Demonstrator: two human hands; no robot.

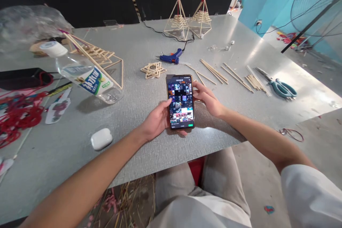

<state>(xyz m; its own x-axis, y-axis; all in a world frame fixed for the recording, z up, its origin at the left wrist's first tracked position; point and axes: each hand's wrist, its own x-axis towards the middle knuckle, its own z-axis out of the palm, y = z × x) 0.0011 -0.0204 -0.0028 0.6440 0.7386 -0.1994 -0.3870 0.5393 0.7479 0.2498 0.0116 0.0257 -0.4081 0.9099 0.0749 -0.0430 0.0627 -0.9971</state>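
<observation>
A smartphone (181,103) is held upright above the table's front part, its lit screen showing a grid of small pictures. My left hand (157,121) is closed around its left side and lower back, with the thumb at the screen's left edge. On the other side, my right hand (207,98) grips the right edge; some of its fingers are hidden behind the phone. Just beyond the phone lie a star-shaped lattice of wooden sticks (153,70) and a blue hot glue gun (171,57).
Loose sticks (213,71) and teal-handled scissors (283,88) lie to the right. Two stick pyramids (176,21) stand at the back. Leftward are a tilted plastic bottle (85,74), another stick frame (98,55), a white earbud case (101,139) and red cord (21,114).
</observation>
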